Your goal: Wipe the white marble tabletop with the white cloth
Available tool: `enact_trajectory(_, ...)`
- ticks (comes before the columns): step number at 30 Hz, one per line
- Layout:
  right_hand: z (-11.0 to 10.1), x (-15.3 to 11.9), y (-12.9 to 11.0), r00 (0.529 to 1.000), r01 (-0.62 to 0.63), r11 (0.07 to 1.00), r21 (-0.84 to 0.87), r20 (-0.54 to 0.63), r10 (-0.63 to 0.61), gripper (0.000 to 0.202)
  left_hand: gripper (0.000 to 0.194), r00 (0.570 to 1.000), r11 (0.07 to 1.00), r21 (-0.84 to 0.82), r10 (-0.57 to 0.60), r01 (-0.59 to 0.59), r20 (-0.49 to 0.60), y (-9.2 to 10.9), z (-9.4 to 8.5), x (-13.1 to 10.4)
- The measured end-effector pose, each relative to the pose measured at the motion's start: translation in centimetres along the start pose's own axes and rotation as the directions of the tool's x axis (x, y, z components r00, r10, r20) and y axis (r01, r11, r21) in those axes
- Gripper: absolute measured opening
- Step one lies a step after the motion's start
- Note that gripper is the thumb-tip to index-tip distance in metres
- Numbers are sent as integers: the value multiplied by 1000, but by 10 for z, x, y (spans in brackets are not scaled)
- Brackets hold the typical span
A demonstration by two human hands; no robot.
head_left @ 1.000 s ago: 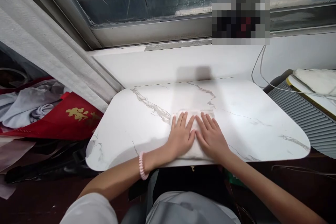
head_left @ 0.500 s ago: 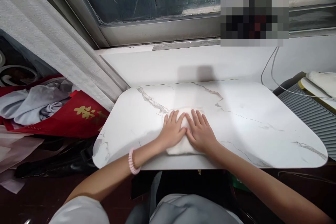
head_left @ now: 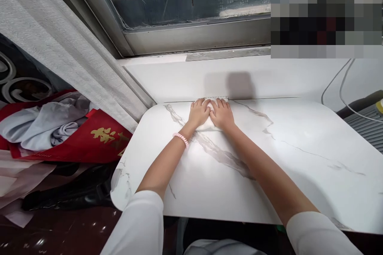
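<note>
A white, fluffy cloth [head_left: 210,126] lies on the marble-patterned white tabletop [head_left: 191,183], at its back edge by the wall. Pressing on its left part is my left hand [head_left: 198,114], palm down with the fingers stretched forward. My right hand [head_left: 222,115] rests on the right part in the same way, fingers spread a little. The two thumbs meet or nearly meet in the middle. Both hands cover much of the cloth, and a strip of it shows at the front. A pink coiled band [head_left: 181,139] circles my left wrist.
Behind the table rise a white wall panel [head_left: 173,81] and a metal-framed window [head_left: 197,40]. A pale curtain [head_left: 68,44] hangs on the left, beside a red bag [head_left: 101,143] holding grey cloth. Thin cables [head_left: 344,83] and a grey ribbed surface [head_left: 368,125] are at the right.
Both hands have slid the cloth forward, from the front middle of the tabletop to its back edge. My arms are stretched further out, and the view has shifted slightly.
</note>
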State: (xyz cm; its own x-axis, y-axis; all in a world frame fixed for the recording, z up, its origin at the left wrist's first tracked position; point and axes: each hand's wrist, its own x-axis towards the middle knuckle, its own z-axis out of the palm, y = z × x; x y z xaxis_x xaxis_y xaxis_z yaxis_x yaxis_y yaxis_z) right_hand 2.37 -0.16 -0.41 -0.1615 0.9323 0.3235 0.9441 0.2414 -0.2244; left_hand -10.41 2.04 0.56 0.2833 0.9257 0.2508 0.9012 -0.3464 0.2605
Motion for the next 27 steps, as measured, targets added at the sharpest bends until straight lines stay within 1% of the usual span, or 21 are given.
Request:
enact_trajectory(3,4,10,-3,1000,18,1000,-12,1,-18,51,43,999,999,16,-33,33,-3,-5,-2,1)
enact_trajectory(6,4,12,-10,999,43,998,-36,23,-42,51,43,998,997,28,-66,66,6,-9,-6,-5)
enact_trajectory(9,3,5,-22,994,89,995,-41,65,-86,52,44,995,994,37,-100,99,24,-13,-14,-20)
enact_trajectory(11,2,-8,-33,990,124,992,-38,78,-120,52,45,992,991,55,-121,119,37,-16,-20,-38)
enact_trajectory(13,-1,-30,-46,986,152,987,-44,69,-149,53,45,991,989,81,-126,121,49,-16,-28,-63)
enact_trajectory(16,-10,-78,-65,981,188,981,-54,54,-185,55,45,994,991,103,-91,84,57,-8,-38,-114)
enact_trajectory(20,-29,-153,-83,966,258,966,-29,26,-257,56,47,998,992,115,-50,45,41,17,-51,-191)
enact_trajectory(22,-39,-183,-91,958,285,959,-12,27,-284,57,48,998,991,122,-55,51,30,29,-58,-225)
enact_trajectory(24,-46,-203,-102,951,308,951,1,39,-308,58,49,998,990,130,-64,61,21,34,-64,-251)
enact_trajectory(25,-48,-210,-108,946,320,947,8,46,-320,59,50,997,989,135,-69,66,18,33,-67,-261)
enact_trajectory(27,-48,-217,-122,937,344,939,26,57,-345,61,50,997,986,151,-78,75,19,26,-73,-278)
